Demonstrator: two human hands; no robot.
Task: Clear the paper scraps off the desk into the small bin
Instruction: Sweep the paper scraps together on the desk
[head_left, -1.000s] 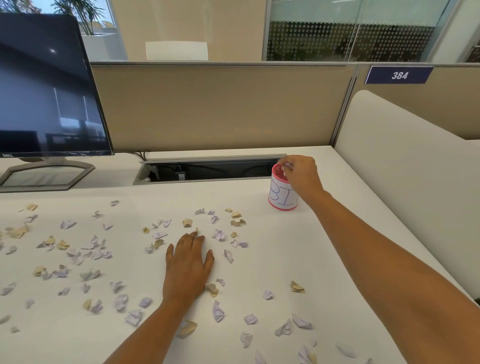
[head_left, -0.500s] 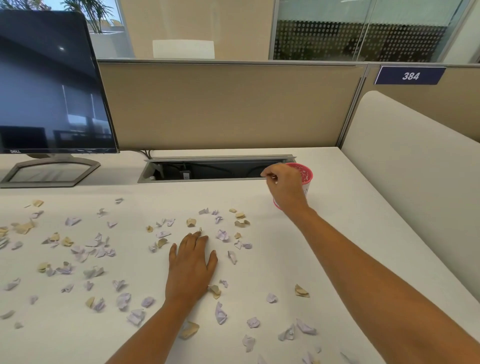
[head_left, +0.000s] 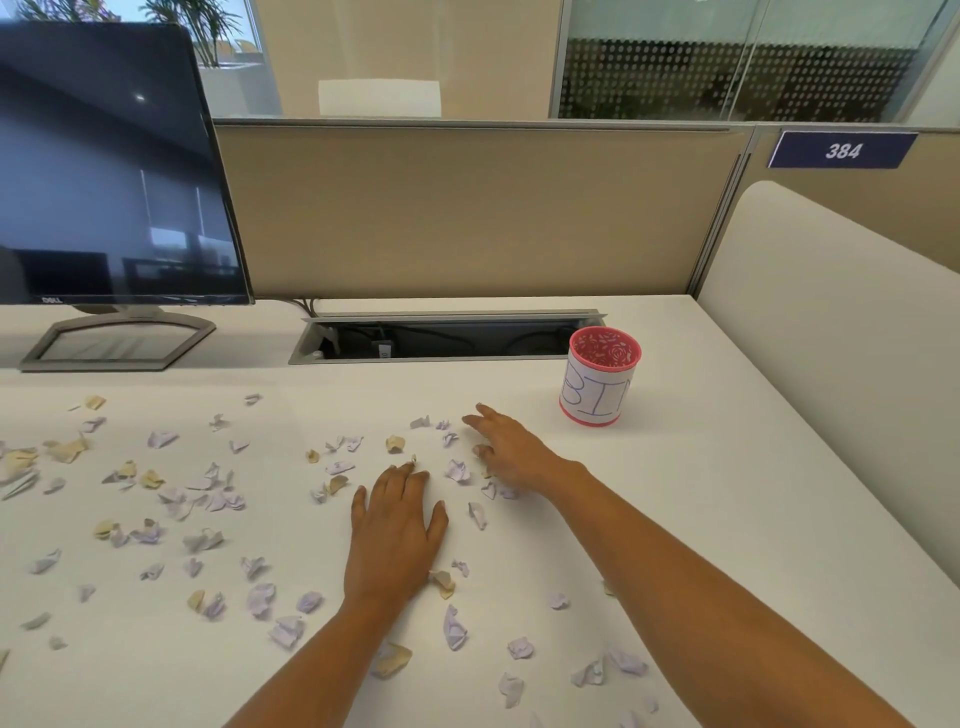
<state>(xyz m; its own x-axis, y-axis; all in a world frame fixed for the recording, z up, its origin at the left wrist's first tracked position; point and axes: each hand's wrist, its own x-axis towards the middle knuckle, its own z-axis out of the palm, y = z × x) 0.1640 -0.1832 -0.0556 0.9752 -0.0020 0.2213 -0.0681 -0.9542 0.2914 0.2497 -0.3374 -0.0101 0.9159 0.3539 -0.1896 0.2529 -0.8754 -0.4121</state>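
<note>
While the left hand (head_left: 395, 535) lies flat and palm down on the white desk (head_left: 727, 493), fingers straight and close together and thumb held out to the side, the right hand (head_left: 511, 449) sits at about one o'clock from it. It is low over the tabletop with its fingers straight and spread, the index finger pointing toward eleven o'clock. It grips nothing, though I cannot tell whether its fingertips touch the paper beneath them. Crumpled paper scraps (head_left: 456, 629), lilac and tan, are strewn over the desk. They lie thickest from nine o'clock of the left hand out to the frame's edge, with more around both wrists and at five o'clock beside the right forearm. A small cluster lies between the two hands' fingertips, and one tan piece touches the heel of the left hand. The bin (head_left: 600, 384), a pink cylinder wrapped in white paper lettered "BIN" in blue, stands upright at two o'clock from the right hand, near it but apart. It is just in front of the right end of an open cable trough (head_left: 441, 340) set into the desk. What lies inside it cannot be made out. A dark monitor (head_left: 114, 171) stands at ten o'clock, before a beige partition (head_left: 467, 208). A blue plate (head_left: 842, 150) reading 384 hangs at one o'clock.
</note>
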